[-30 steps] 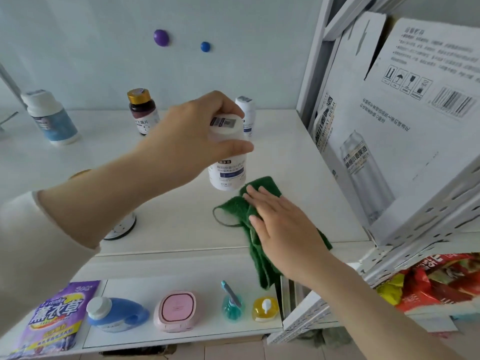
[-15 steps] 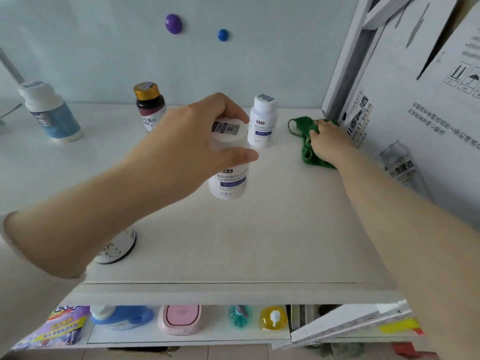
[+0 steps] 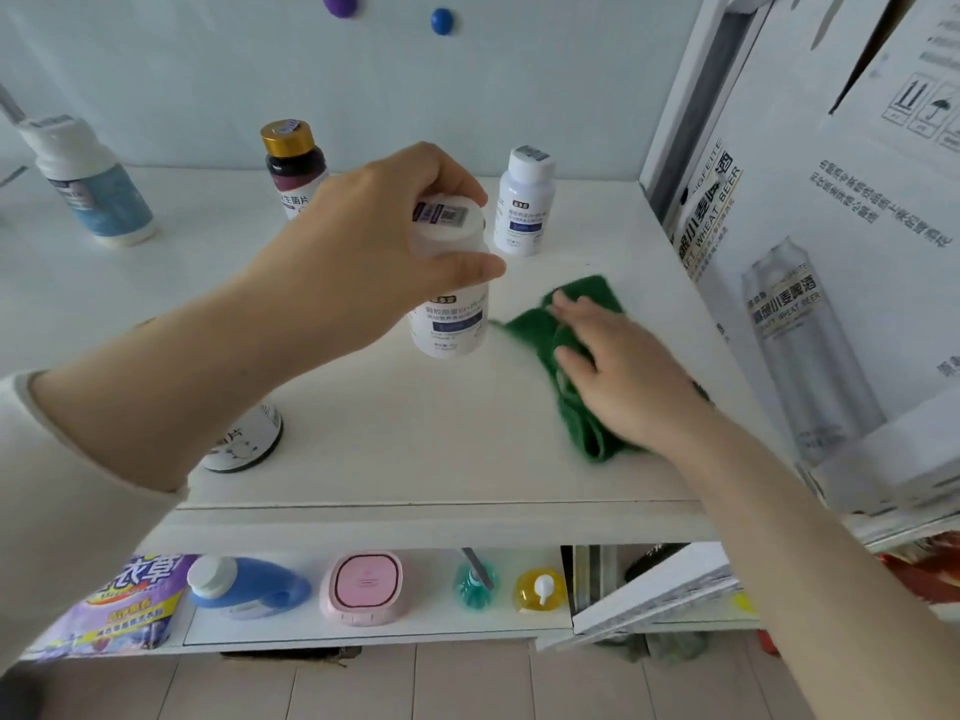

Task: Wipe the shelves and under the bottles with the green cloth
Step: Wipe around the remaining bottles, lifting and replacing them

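- My left hand point(image 3: 374, 241) grips the white bottle point(image 3: 452, 324) by its cap, clear of the shelf point(image 3: 389, 433).
- My right hand point(image 3: 623, 376), fingers flat, presses the green cloth point(image 3: 535, 330) beside it; sweep fully beneath.

Single head-worn wide-angle view, aimed forward and down. The shelf point(image 3: 415, 439) is seen from above at arm's reach. The wall point(image 3: 519, 85) is framed at top, the lower shelf point(image 3: 363, 634) and floor point(image 3: 467, 683) at bottom.

left hand point(image 3: 374, 241) holding white bottle point(image 3: 451, 309), right hand point(image 3: 618, 371) pressing green cloth point(image 3: 540, 330)
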The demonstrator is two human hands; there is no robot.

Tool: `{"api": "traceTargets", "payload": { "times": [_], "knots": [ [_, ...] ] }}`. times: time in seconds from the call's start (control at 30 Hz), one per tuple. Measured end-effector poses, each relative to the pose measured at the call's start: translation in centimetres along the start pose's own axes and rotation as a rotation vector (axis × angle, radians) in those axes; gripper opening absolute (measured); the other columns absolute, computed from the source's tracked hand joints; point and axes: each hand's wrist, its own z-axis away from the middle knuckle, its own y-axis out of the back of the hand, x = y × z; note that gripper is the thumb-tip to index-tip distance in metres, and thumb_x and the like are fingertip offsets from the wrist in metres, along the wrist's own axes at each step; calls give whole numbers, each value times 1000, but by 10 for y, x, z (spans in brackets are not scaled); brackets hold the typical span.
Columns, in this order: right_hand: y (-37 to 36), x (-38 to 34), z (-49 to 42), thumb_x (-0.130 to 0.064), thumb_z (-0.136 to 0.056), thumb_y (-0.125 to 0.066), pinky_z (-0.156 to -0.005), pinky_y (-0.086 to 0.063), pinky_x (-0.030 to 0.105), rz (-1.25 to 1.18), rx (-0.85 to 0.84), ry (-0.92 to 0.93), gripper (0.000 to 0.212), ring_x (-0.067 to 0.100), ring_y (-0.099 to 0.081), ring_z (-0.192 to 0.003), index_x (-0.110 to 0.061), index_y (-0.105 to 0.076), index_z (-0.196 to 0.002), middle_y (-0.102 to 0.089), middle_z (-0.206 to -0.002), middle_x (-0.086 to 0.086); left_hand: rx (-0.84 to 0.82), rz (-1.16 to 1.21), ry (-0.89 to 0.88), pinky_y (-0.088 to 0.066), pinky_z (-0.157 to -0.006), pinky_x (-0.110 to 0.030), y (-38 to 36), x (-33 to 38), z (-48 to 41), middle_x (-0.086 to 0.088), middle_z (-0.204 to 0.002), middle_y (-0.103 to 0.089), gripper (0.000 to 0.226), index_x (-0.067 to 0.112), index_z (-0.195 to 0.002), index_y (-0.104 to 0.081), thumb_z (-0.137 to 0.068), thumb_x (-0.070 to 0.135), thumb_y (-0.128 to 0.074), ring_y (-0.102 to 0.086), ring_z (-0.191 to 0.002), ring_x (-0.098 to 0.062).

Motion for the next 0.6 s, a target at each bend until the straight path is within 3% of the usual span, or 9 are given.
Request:
{"api": "traceTargets", "payload": {
  "times": [0.17, 0.3, 0.37, 0.47, 0.53, 0.57, 0.6],
  "knots": [
    [-21, -53, 52, -32, -96, -34, -108, -1, 16, -90, -47, 241, 43, -1, -17, -140, -30, -33, -139, -24, -151, -18, 16, -4, -13, -48, -86, -32, 4, 3, 1, 10, -110, -63, 45, 28, -110, -55, -69, 44, -62, -59, -100, -15],
    [-35, -52, 81, -31, -88, -31, -110, -29, 24, -50, 41, 280, 42, 4, -45, -127, -25, -53, -123, -52, -135, -12, 4, -7, 4, -50, -88, -38, 1, 8, 2, 8, -110, -64, 49, 30, -110, -55, -64, 48, -59, -60, -100, -17],
    [-30, -40, 88, -31, -89, -28, -110, -32, 26, 9, 138, 208, 43, 2, -44, -127, -24, -53, -123, -51, -135, -12, 2, 3, 2, -50, -88, -42, -2, 9, 4, 8, -109, -65, 45, 30, -109, -55, -67, 46, -61, -60, -99, -17],
    [-9, -9, 75, -35, -94, -17, -111, -13, 24, 25, 142, -6, 49, 0, -16, -137, -25, -30, -139, -22, -148, -16, -5, 32, 2, -50, -89, -40, -8, 7, 7, 7, -109, -65, 39, 29, -107, -55, -71, 40, -65, -61, -99, -17],
    [4, 11, 52, -27, -98, -23, -108, -31, 33, -56, 114, -211, 42, 17, -35, -135, -18, -33, -138, -38, -145, -2, -7, 48, 2, -50, -89, -38, -10, 5, 9, 7, -108, -65, 38, 30, -106, -56, -71, 40, -66, -61, -99, -18],
    [9, 17, 40, -23, -98, -25, -94, -40, 36, -147, 191, -295, 36, 24, -47, -121, -12, -41, -129, -51, -127, 7, -8, 57, 3, -50, -89, -38, -11, 5, 9, 7, -107, -66, 39, 30, -106, -56, -70, 41, -66, -61, -98, -17],
    [15, 22, 28, -21, -99, -27, -79, -38, 33, -256, 299, -387, 29, 26, -51, -106, -9, -45, -118, -53, -107, 9, -6, 65, 5, -50, -89, -38, -11, 4, 10, 7, -107, -66, 42, 30, -105, -56, -67, 44, -64, -61, -98, -17]
  ]
}}
